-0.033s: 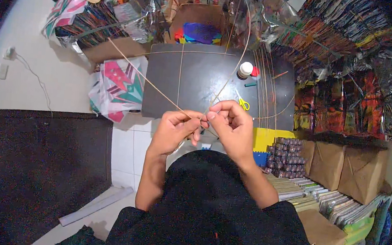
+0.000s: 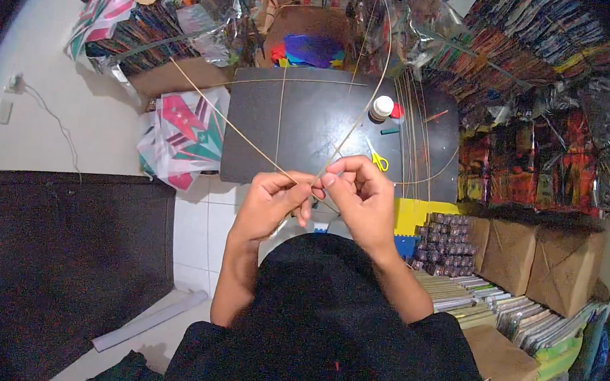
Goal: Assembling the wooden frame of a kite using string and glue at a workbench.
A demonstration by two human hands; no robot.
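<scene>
My left hand (image 2: 269, 203) is closed on a thin tan stick (image 2: 231, 122), which slants up and left past the table's edge. Thumb and fingers of my right hand (image 2: 361, 206) are pinched at a second thin stick (image 2: 360, 125), bowed and rising toward the far side. Both sticks cross where my fingertips meet, in front of my chest. The fingers partly hide the crossing, and whether anything binds it there I cannot make out. Beyond my right hand lie scissors (image 2: 379, 161) with yellow handles.
On the dark table (image 2: 253, 121) are a white-capped bottle (image 2: 382, 108), a green marker-like stick (image 2: 390, 132) and several thin sticks (image 2: 412, 138). Patterned sheets (image 2: 187, 133) hang at its left. Wrapped stacks (image 2: 505, 56) and brown parcels (image 2: 563, 267) crowd the far side and right.
</scene>
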